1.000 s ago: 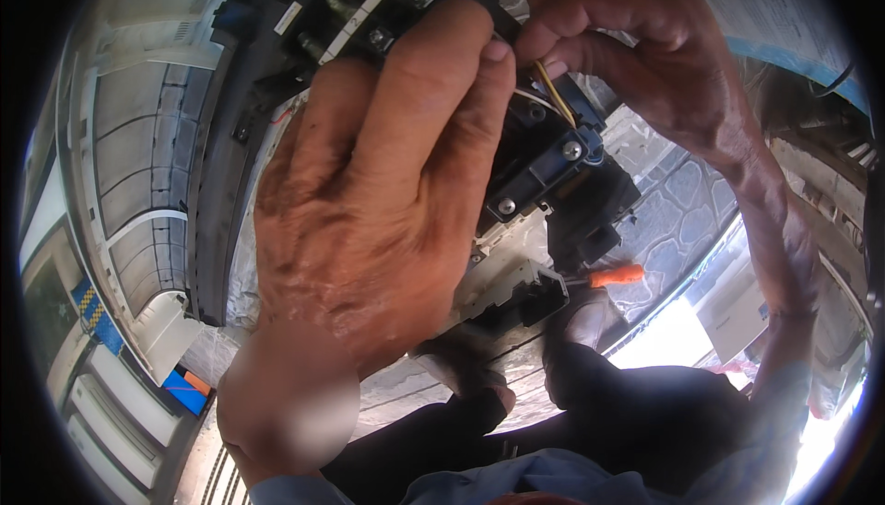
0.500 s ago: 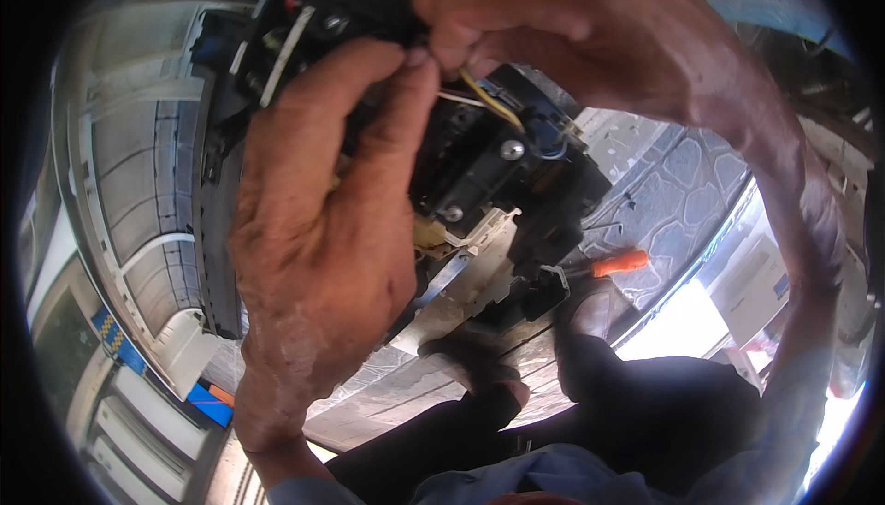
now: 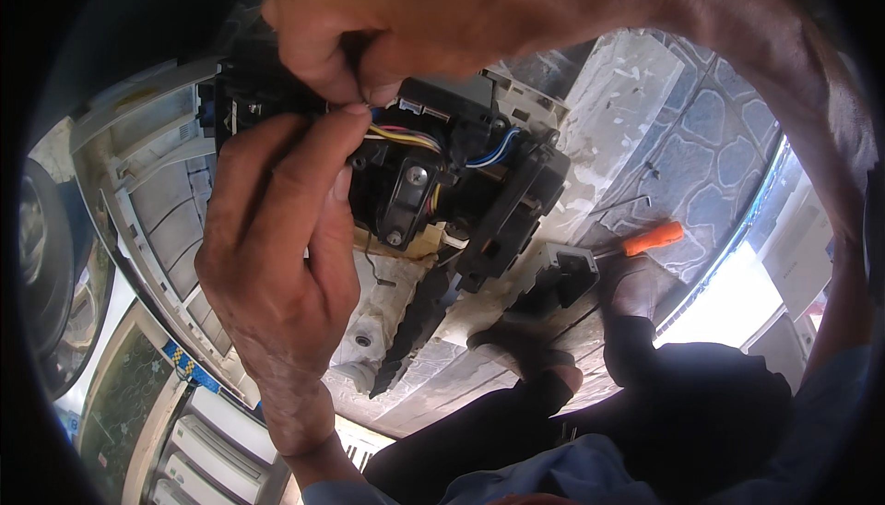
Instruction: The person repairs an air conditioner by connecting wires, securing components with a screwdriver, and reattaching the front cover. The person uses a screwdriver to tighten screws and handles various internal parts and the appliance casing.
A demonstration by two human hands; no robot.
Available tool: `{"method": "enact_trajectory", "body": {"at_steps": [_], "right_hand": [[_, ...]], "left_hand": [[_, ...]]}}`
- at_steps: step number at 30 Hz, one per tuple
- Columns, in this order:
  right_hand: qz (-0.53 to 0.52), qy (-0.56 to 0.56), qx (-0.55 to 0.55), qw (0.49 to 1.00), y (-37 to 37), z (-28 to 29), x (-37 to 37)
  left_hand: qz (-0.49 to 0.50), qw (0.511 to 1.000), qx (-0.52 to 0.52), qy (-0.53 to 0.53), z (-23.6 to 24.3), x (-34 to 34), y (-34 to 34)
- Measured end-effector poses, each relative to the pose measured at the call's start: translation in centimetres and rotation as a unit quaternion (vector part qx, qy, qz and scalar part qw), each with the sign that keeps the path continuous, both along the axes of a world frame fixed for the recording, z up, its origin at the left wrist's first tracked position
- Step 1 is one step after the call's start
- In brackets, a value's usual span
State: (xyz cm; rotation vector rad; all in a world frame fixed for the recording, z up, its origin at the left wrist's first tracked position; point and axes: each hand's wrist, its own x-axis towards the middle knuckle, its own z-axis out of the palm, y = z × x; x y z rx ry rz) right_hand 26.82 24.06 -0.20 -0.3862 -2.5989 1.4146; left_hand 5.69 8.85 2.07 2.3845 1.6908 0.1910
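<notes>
A black plastic assembly (image 3: pixel 493 228) with screws and cables is in front of me, fixed to a pale, dirty frame. Yellow, pink and white wires (image 3: pixel 406 136) run across it and disappear beneath my fingertips. My left hand (image 3: pixel 277 237) is closed, its thumb and forefinger pinching at the end of these wires. From above comes my right hand (image 3: pixel 415 16), also closed, thumb and finger pressed together against the left fingertips. Whatever the right fingers grip is hidden. Blue wires (image 3: pixel 496 150) lie farther right on the assembly, apart from both hands.
A screwdriver with an orange handle (image 3: pixel 653 238) lies low on the right, near my shoe (image 3: pixel 634 288). Beside it stands a small open box-like part (image 3: pixel 558 279). Stone-patterned paving (image 3: pixel 710 154) spreads to the right. White slatted units (image 3: pixel 217 450) are at lower left.
Both hands have shifted left in view, still pinched together. The assembly also appears farther left and smaller, with more of the coloured wires and the pale frame showing.
</notes>
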Motion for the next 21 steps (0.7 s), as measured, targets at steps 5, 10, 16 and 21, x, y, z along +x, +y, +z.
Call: {"method": "enact_trajectory", "body": {"at_steps": [5, 10, 16, 21], "right_hand": [[0.003, -0.141, -0.028, 0.99, 0.1, 2.6, -0.3], [0.031, -0.151, -0.001, 0.988, 0.4, 3.0, -0.4], [0.046, -0.139, 0.033, 0.989, 0.6, 2.7, -1.1], [0.044, -0.115, 0.055, 0.991, 0.7, 1.9, -2.1]], "left_hand": [[-0.001, 1.0, 0.011, -0.011, 0.1, 0.0, 0.0], [-0.01, 0.999, 0.037, -0.012, -0.5, -0.3, -0.2], [-0.012, 0.998, 0.05, -0.024, -0.9, -0.4, -0.3], [-0.017, 0.998, 0.045, -0.031, -0.7, -0.4, 0.0]]}}
